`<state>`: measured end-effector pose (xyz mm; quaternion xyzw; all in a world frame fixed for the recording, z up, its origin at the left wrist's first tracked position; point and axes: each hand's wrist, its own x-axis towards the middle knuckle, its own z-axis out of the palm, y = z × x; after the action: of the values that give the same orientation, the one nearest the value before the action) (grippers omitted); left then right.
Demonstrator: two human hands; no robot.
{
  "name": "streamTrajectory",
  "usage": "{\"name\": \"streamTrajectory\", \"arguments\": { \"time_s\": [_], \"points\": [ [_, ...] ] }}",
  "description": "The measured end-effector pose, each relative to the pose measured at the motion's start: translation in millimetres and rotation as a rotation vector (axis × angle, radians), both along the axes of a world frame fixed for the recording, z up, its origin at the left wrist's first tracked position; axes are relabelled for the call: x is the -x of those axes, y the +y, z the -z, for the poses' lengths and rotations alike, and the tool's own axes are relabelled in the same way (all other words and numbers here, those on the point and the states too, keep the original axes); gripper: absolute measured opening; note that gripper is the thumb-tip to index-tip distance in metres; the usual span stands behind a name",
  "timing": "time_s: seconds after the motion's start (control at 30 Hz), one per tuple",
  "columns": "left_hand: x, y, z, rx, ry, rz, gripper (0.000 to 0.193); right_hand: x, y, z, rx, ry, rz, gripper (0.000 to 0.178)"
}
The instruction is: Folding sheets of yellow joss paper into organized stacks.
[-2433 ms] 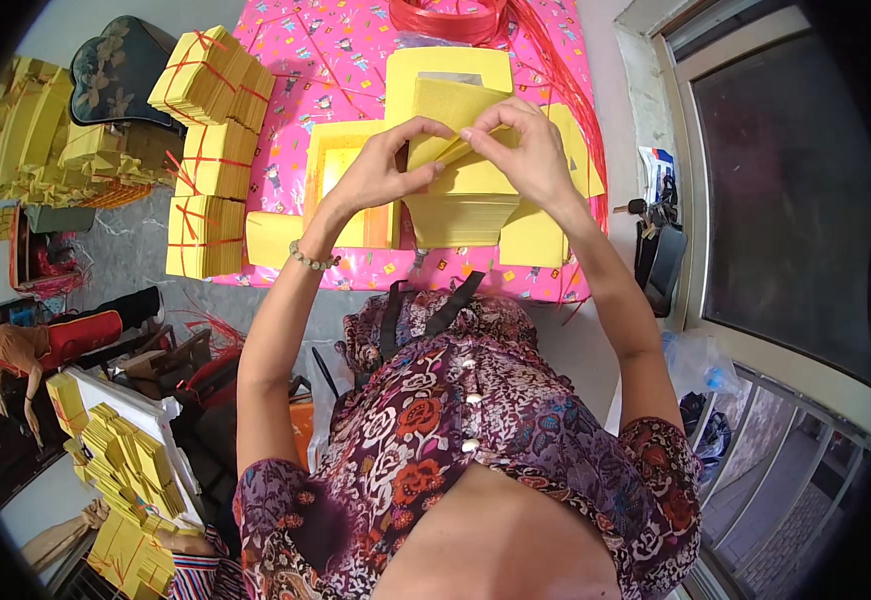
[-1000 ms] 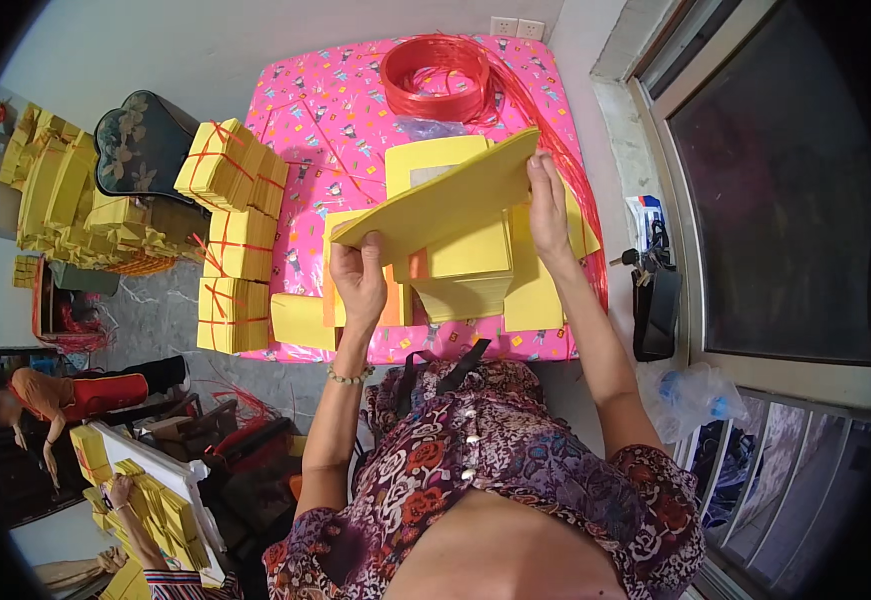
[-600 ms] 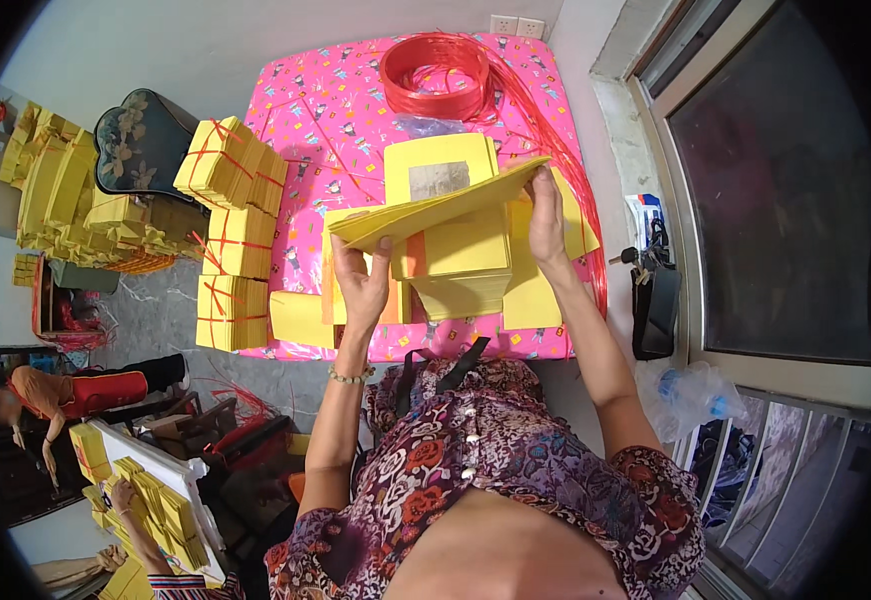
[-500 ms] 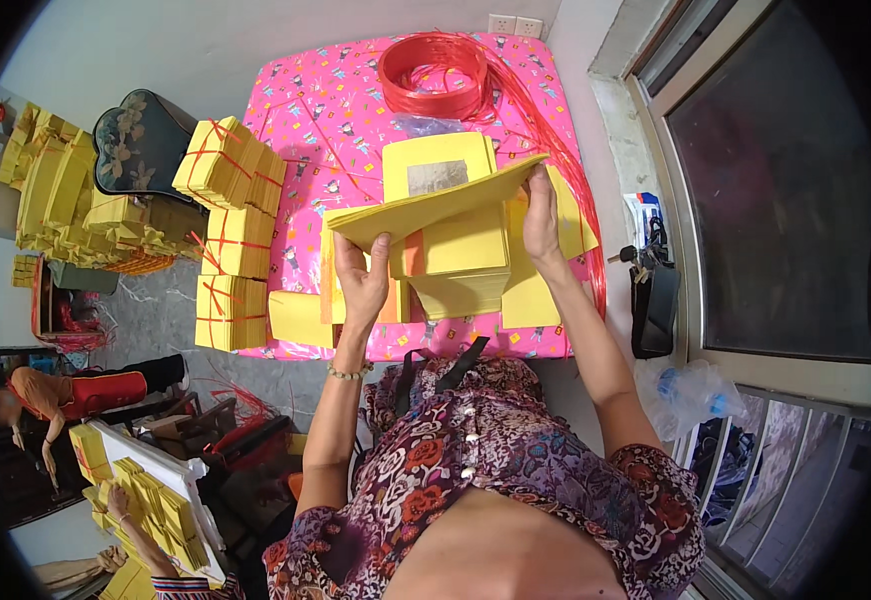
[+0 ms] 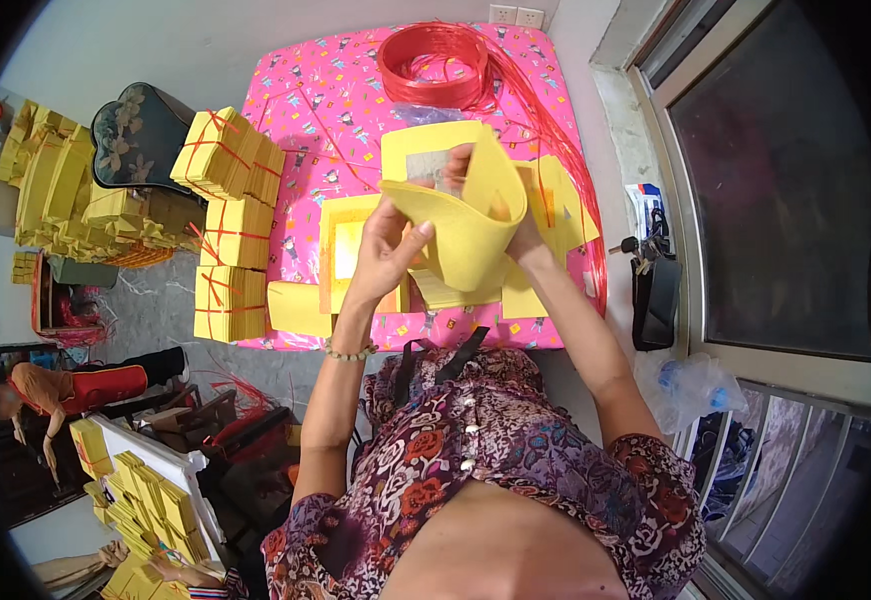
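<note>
Between my two hands a sheaf of yellow paper (image 5: 468,250) is bent into a deep curve, its ends raised and its belly sagging toward me. My left hand (image 5: 386,250) pinches its left end, thumb on the near side. My right hand (image 5: 526,245) grips the right part; the paper hides most of it, though fingertips show through the gap behind. Under the sheaf stands a stack of yellow paper (image 5: 446,293), mostly covered. Just beyond lies a yellow sheet with a silvery patch (image 5: 426,165). An orange-bordered yellow sheet (image 5: 347,245) lies beside my left hand.
Yellow paper bundles (image 5: 233,230) tied with red strips line the left edge of the pink-covered table (image 5: 321,120). A red strip coil (image 5: 434,68) lies at the back, trailing strips down the right side. Lower left, a person (image 5: 76,390) bends over; another person's hand touches yellow stacks.
The sheaf was nearly flat and slanted; now it is bent into a curve. My hands have come closer together, and my right hand has moved left and down behind the paper.
</note>
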<state>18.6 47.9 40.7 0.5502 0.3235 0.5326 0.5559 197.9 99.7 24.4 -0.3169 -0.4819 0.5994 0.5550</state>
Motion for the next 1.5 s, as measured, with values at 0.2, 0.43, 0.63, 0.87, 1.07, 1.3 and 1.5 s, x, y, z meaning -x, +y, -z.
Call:
{"name": "streamTrajectory", "arguments": {
  "time_s": [0.2, 0.43, 0.63, 0.87, 1.07, 1.3, 1.5],
  "points": [
    [-19.1, 8.7, 2.4, -0.021, -0.077, 0.127, 0.048, 8.9, -15.6, -2.7, -0.158, -0.051, -0.176, 0.036],
    [-23.6, 18.2, 1.7, 0.035, -0.249, 0.064, 0.055, -12.9, -20.0, -18.5, -0.16, 0.044, -0.206, 0.026],
    [-16.1, 23.4, -9.2, 0.016, -0.193, -0.034, 0.035, -33.1, -25.4, -26.3, -0.018, 0.111, -0.091, 0.054],
    [-25.0, 21.4, 19.4, 0.035, -0.127, -0.077, 0.03, -32.8, -31.8, -11.7, -0.355, -0.727, 0.074, 0.066],
    [-15.8, 25.9, 0.7, 0.072, 0.06, 0.017, 0.034, -32.0, -27.9, -14.0, -0.136, -0.431, -0.013, 0.061],
    [-19.4, 22.6, -9.9, 0.31, 0.025, 0.133, 0.039, -36.7, -30.3, -14.5, 0.063, -0.307, -0.065, 0.05],
    [-22.9, 20.2, -5.1, 0.419, -0.049, 0.15, 0.042, -38.9, -37.6, -19.2, 0.235, -0.218, -0.082, 0.043]
  ]
}}
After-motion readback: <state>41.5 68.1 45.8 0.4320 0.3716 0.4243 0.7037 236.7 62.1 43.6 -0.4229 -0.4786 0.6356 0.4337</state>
